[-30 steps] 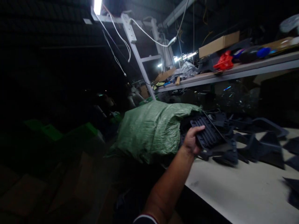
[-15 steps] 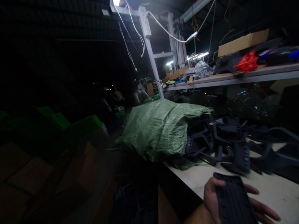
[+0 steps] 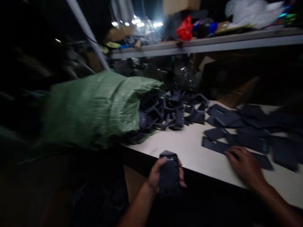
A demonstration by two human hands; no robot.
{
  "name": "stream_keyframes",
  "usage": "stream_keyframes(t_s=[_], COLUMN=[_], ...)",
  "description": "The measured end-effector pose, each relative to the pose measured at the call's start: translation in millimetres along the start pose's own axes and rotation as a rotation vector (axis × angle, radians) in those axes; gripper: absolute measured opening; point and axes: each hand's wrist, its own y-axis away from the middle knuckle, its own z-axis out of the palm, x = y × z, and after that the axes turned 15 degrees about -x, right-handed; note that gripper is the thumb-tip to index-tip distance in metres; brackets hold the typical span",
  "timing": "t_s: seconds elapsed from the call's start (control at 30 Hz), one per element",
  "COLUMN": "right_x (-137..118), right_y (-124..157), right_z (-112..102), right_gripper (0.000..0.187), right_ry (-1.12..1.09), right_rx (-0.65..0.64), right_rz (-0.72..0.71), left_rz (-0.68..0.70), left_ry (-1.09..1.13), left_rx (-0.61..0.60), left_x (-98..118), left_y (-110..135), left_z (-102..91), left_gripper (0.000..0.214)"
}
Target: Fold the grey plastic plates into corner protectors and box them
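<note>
My left hand [image 3: 156, 176] is wrapped around a black plastic part [image 3: 169, 175], roughly rectangular with notched edges, held upright in front of the table edge. Farther right, my right hand [image 3: 245, 164] rests low over the table, its fingers curled at the end of a flat black panel [image 3: 214, 145]. Blur softens the exact contact there. Several more flat black panels [image 3: 253, 138] lie overlapped beyond and right of that hand. Angular black plastic frames [image 3: 175, 113] spill from the mouth of a green woven sack [image 3: 94, 110] onto the white tabletop [image 3: 187, 143].
Above the table's back runs a shelf [image 3: 201, 47] carrying a red plastic bag [image 3: 186, 29], a cardboard box [image 3: 181, 6] and clear wrap [image 3: 253, 14]. A slanted metal post [image 3: 88, 34] rises behind the sack. Below the table edge at left, dark parts sit beside a cardboard flap [image 3: 133, 183].
The view has swung right, so the sack sits farther left. My left hand still holds a black part, now with fingers closed around it. My right hand has come into view at the panels.
</note>
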Motion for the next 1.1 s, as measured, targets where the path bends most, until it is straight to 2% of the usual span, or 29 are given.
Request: stream_keyframes(t_s=[0.07, 0.17, 0.27, 0.43, 0.53, 0.67, 0.8, 0.93, 1.1], right_x=[21, 31, 26, 15, 7, -8, -23, -29, -28], right_y=[20, 24, 20, 22, 20, 6, -19, -49, -73], right_z=[-13, -16, -20, -37, -40, -33, -26, -14, 7], right_gripper=[0.03, 0.024, 0.021, 0.022, 0.032, 0.059, 0.068, 0.057, 0.029], right_ry=[0.038, 0.034, -0.001, 0.003, 0.035, 0.073, 0.084, 0.057, -0.041], right_rx=[-0.068, -0.12, -0.083, -0.059, -0.169, -0.376, -0.459, -0.407, -0.296], right_rz=[0.008, -0.002, -0.005, 0.001, -0.033, -0.086, -0.119, -0.096, 0.004], left_rz=[-0.024, -0.128, -0.187, -0.176, -0.177, -0.204, -0.229, -0.228, -0.219], left_ry=[-0.071, -0.15, -0.207, -0.297, -0.287, -0.268, -0.283, -0.299, -0.309], left_rx=[0.037, 0.074, 0.085, 0.118, 0.142, 0.169, 0.162, 0.2, 0.227], left_x=[4, 5, 4, 10, 13, 12, 11, 10, 9], left_y=[3, 5, 6, 5, 3, 0, -2, -2, 3], left_z=[-4.7, -6.7, -0.6, 3.5, 0.1, -4.2, -3.6, -1.1, -0.4], left_gripper=[0.054, 0.055, 0.061, 0.06, 0.059, 0.062, 0.063, 0.063, 0.063])
